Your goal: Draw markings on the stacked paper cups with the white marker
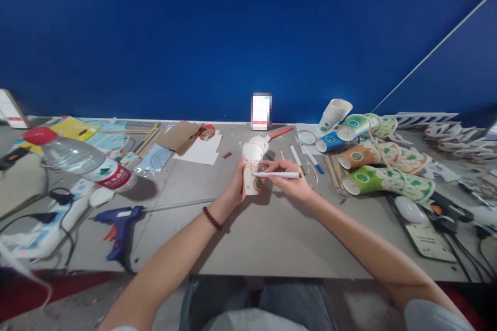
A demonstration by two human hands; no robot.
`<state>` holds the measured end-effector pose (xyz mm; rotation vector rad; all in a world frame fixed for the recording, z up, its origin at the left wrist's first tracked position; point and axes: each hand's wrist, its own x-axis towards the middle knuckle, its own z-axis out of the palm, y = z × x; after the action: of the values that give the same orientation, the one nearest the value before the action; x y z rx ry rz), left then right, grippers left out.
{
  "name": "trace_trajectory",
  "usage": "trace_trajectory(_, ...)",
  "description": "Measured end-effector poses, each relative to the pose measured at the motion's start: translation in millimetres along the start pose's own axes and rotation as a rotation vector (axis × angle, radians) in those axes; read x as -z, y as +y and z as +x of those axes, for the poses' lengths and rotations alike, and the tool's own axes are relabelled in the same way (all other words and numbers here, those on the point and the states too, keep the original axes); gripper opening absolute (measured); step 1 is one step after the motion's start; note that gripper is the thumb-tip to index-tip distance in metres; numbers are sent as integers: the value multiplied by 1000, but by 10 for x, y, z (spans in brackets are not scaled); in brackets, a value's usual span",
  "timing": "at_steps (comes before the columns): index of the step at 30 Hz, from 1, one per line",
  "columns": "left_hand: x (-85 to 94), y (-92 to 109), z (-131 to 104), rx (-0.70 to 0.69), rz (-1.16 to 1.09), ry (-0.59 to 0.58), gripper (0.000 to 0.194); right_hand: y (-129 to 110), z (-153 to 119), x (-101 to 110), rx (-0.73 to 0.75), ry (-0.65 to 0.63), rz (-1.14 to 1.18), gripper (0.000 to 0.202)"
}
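My left hand (235,186) is wrapped round the left side of a white paper-cup piece (253,183) with brown and green markings, over the middle of the table. In my right hand (289,181) is a white marker (285,175) with a reddish end, its tip at the cup's surface. The fingers of my right hand are close to the cup's right side. More white cup shapes (255,147) adjoin its far end. Just beyond stands a bright phone-like screen (261,111) against the blue wall.
A blue glue gun (126,222), a water bottle (83,158) and a power strip (58,225) are at the left. Decorated cups (365,181), a white cup stack (334,114), a mouse (409,209) and cables are at the right. Cut paper (202,150) lies behind my left hand.
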<state>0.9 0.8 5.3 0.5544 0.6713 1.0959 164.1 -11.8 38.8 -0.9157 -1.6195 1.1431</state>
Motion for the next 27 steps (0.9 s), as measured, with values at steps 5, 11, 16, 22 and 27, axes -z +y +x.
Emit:
trace_trajectory(5, -3, 6, -7, 11, -6, 15, 51, 20, 0, -13, 10, 49, 5, 12)
trace_trajectory(11, 34, -19, 8, 0, 1, -4, 53, -14, -4, -4, 11, 18, 7, 11)
trace_trajectory(16, 54, -32, 21, -17, 21, -26, 55, -27, -1, 0, 6, 22, 1, 7)
trace_trajectory(22, 62, -22, 26, 2, -5, -8, 54, -47, -10, -7, -12, -21, -29, 3)
trace_trajectory(27, 44, -5, 14, 6, -1, 8, 53, -34, -5, -28, -8, 9, -11, 7)
